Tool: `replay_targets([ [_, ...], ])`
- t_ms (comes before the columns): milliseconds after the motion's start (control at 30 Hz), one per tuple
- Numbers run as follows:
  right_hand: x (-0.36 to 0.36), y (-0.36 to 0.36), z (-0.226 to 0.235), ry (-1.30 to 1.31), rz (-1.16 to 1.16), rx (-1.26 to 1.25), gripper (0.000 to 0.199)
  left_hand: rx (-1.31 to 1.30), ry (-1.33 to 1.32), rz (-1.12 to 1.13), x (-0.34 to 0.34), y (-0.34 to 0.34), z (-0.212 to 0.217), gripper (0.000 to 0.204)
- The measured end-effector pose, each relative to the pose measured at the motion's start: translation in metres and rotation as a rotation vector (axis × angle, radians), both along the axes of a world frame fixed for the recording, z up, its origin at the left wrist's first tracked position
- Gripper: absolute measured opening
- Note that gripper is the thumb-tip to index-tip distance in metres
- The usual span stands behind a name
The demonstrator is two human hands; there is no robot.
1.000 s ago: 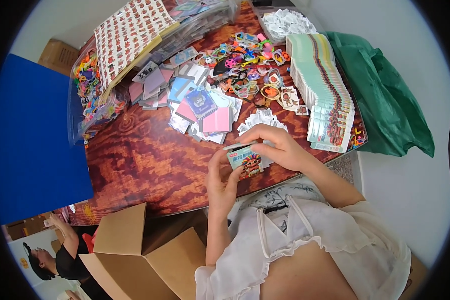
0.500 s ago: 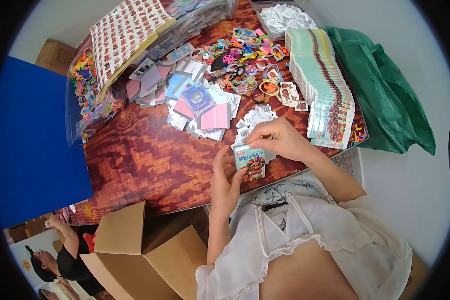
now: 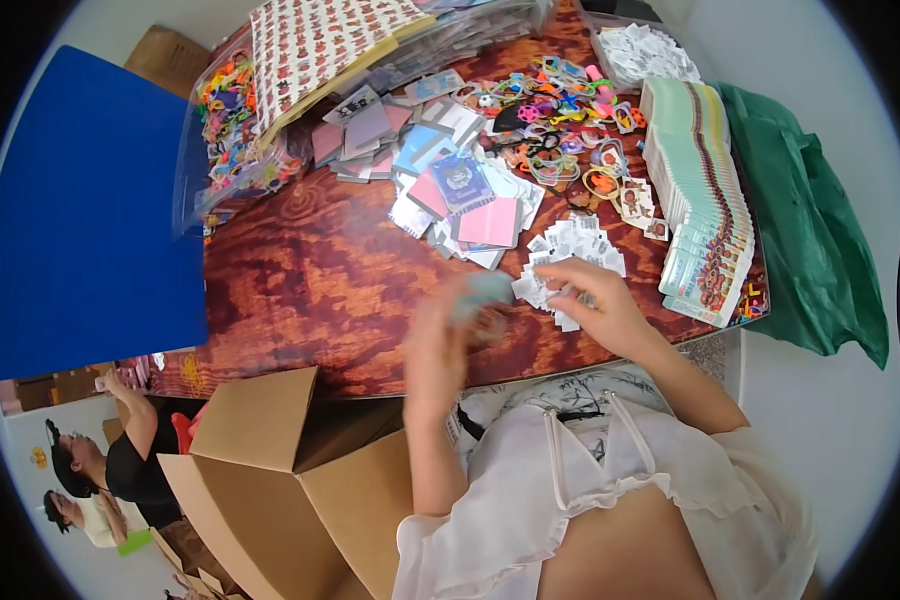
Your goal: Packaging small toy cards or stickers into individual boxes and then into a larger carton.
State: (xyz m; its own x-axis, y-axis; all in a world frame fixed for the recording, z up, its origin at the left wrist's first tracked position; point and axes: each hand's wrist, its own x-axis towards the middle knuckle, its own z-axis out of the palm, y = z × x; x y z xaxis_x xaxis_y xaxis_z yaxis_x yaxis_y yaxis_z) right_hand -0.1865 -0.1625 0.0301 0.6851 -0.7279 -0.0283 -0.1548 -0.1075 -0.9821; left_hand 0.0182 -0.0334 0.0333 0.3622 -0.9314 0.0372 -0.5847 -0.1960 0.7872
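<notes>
Bench (image 3: pixel 300 290) of dark reddish wood carries everything. Cardboard box (image 3: pixel 270 470) stands open below its near edge. Stack of green cards (image 3: pixel 705 200) lies along the right edge. Left hand (image 3: pixel 440 350), blurred, holds a pale card packet (image 3: pixel 482 298) at the near edge; fingers closed on it. Right hand (image 3: pixel 600 305) rests on a pile of small white slips (image 3: pixel 570 250) just beside; whether those fingers pinch a slip cannot be told.

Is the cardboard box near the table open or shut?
Open. The cardboard box has its flaps standing up and apart, beside the table edge.
</notes>
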Motion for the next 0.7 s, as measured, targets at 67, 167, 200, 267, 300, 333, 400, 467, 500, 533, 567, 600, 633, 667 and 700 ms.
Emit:
replay_targets([
  [67,-0.003,-0.006,-0.001,-0.001,-0.044,0.023,0.023,-0.078,-0.334,0.191,0.035,-0.007,0.004,0.062],
  [167,-0.012,-0.012,0.005,0.035,0.005,-0.073,0.017,-0.133,-0.443,0.358,0.094,-0.026,-0.005,0.051],
  [200,-0.017,-0.014,0.004,0.047,-0.028,-0.079,0.017,-0.174,-0.524,0.346,0.11,-0.035,-0.01,0.05],
  [267,-0.031,-0.017,0.003,0.079,-0.038,-0.322,0.016,-0.099,-0.554,0.328,0.14,-0.045,-0.026,0.046],
  [300,-0.04,-0.018,0.007,0.125,-0.068,-0.289,0.016,-0.12,-0.548,0.335,0.152,-0.046,-0.035,0.046],
  [333,-0.053,-0.021,0.008,0.113,-0.116,-0.444,0.016,-0.16,-0.616,0.318,0.171,-0.041,-0.046,0.047],
  [400,-0.088,-0.026,0.008,0.251,-0.278,-0.59,0.017,-0.145,-0.521,0.29,0.178,-0.038,-0.039,0.051],
  [467,-0.13,-0.026,0.011,0.538,-0.405,-0.644,0.029,-0.1,-0.611,0.271,0.176,-0.035,-0.031,0.055],
  [500,-0.14,-0.023,0.011,0.624,-0.459,-0.686,0.036,-0.017,-0.719,0.307,0.165,-0.036,-0.025,0.059],
  [533,-0.147,-0.021,0.008,0.705,-0.51,-0.726,0.043,-0.003,-0.668,0.331,0.153,-0.039,-0.019,0.061],
  [567,-0.152,-0.018,0.004,0.718,-0.521,-0.727,0.043,-0.051,-0.683,0.334,0.148,-0.04,-0.016,0.058],
  [600,-0.156,-0.016,-0.002,0.776,-0.492,-0.732,0.049,-0.097,-0.701,0.342,0.143,-0.041,-0.013,0.056],
  [633,-0.159,-0.014,-0.006,0.831,-0.46,-0.736,0.055,-0.098,-0.698,0.335,0.135,-0.042,-0.009,0.056],
  [667,-0.161,-0.016,-0.008,0.832,-0.463,-0.733,0.055,-0.16,-0.706,0.346,0.124,-0.04,-0.003,0.054],
  [700,-0.162,-0.02,-0.01,0.815,-0.461,-0.768,0.055,-0.22,-0.716,0.36,0.112,-0.037,0.001,0.054],
])
